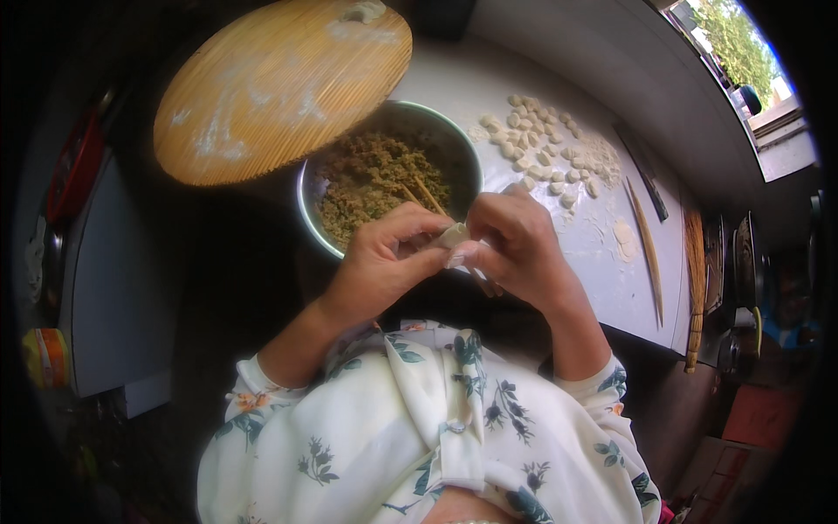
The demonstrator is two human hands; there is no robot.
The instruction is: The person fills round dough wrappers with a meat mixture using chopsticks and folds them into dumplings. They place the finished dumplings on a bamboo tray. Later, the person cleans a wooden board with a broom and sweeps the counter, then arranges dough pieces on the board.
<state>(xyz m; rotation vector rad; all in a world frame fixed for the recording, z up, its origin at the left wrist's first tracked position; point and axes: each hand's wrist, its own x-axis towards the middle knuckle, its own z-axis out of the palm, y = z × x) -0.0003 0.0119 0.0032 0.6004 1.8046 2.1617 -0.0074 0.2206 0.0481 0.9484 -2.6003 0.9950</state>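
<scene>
Between my left hand (386, 245) and my right hand (514, 242) is a dumpling (450, 236) of pale dough, partly hidden by the fingers. Both hands pinch its wrapper, and flour whitens the right thumb. Just beyond my hands stands a metal bowl (476, 141) of minced filling (376, 173). A pair of chopsticks (425, 195) leans in the filling, their other ends showing below my right hand. To the right, many small dough pieces (524, 134) lie on the floured white counter (576, 262). A few rolled wrappers (625, 239) rest near a tapered wooden rolling pin (646, 252).
A round slatted tray (281, 92) dusted with flour overlaps the bowl's far left rim, one dumpling (362, 11) on its far edge. Beside the rolling pin lies a dark knife (641, 170). A straw brush (694, 288) lies along the counter's right end. A red basin (75, 167) is at far left.
</scene>
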